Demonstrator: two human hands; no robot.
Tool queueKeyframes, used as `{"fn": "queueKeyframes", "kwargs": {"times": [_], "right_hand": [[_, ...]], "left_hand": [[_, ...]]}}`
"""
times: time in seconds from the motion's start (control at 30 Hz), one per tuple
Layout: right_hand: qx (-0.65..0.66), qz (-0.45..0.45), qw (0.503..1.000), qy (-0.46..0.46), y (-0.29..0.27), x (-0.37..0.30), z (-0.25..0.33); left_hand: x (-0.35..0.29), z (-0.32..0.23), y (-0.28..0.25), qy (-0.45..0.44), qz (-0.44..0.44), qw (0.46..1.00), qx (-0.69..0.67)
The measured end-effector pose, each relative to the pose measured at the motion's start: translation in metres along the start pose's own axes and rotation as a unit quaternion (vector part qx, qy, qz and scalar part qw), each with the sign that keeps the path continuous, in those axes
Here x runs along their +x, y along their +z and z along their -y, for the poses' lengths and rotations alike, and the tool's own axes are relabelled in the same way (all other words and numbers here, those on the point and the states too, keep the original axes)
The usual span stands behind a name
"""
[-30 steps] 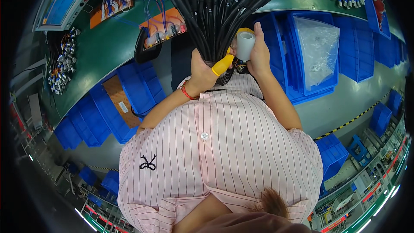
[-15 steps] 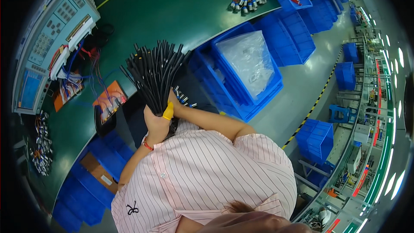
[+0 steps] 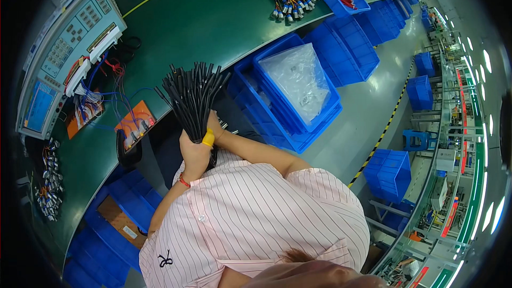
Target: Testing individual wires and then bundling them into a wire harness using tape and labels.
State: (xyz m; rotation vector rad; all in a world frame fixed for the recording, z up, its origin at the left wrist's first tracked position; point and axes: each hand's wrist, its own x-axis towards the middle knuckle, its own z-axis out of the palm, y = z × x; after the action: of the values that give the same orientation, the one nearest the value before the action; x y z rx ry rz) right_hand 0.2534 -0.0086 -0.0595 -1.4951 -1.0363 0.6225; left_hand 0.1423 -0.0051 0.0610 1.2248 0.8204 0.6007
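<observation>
A thick bundle of black cables (image 3: 193, 93) stands upright in front of my body, its cut ends fanning out at the top. My left hand (image 3: 195, 152), with a red bracelet at the wrist, is closed around the bundle's lower part. My right hand (image 3: 214, 125) presses against the bundle's right side, its fingers largely hidden behind the cables. A yellow finger cover (image 3: 208, 137) shows where the hands meet. Just right of my right hand, a few metal connector ends (image 3: 229, 126) stick out.
A test instrument (image 3: 69, 48) stands at the left of the green table (image 3: 176, 26), wired to orange boards (image 3: 136, 120). Connector-ended cables (image 3: 293, 0) lie at the far side, others (image 3: 50, 181) at the left edge. Blue bins (image 3: 298, 93), one holding plastic bags, stand right of the table.
The view has shifted slightly. The bundle's tops have drawn a little lower, and fewer connector ends show beside my right hand. Both hands keep their place on the cables.
</observation>
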Motion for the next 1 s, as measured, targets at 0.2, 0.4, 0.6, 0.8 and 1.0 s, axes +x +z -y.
{"fn": "queueKeyframes", "kwargs": {"times": [0.2, 0.4, 0.6, 0.8, 1.0], "right_hand": [[-0.117, -0.084, 0.981, -0.132, -0.047, -0.002, 0.009], [0.209, -0.026, 0.938, 0.277, -0.105, -0.011, 0.060], [0.212, 0.068, 0.967, 0.123, -0.148, 0.008, 0.132], [-0.083, 0.063, 0.987, -0.125, -0.115, 0.100, 0.151], [-0.077, 0.112, 0.984, -0.119, -0.042, 0.197, 0.128]], "left_hand": [[-0.020, -0.026, 0.022, 0.119, 0.092, 0.978, 0.147], [-0.006, -0.025, -0.009, 0.043, 0.009, 0.999, -0.021], [-0.012, -0.035, -0.046, 0.099, 0.046, 0.981, 0.160], [-0.025, -0.066, -0.051, 0.112, 0.042, 0.955, 0.272], [-0.025, -0.074, -0.055, 0.094, 0.024, 0.959, 0.265]]}}
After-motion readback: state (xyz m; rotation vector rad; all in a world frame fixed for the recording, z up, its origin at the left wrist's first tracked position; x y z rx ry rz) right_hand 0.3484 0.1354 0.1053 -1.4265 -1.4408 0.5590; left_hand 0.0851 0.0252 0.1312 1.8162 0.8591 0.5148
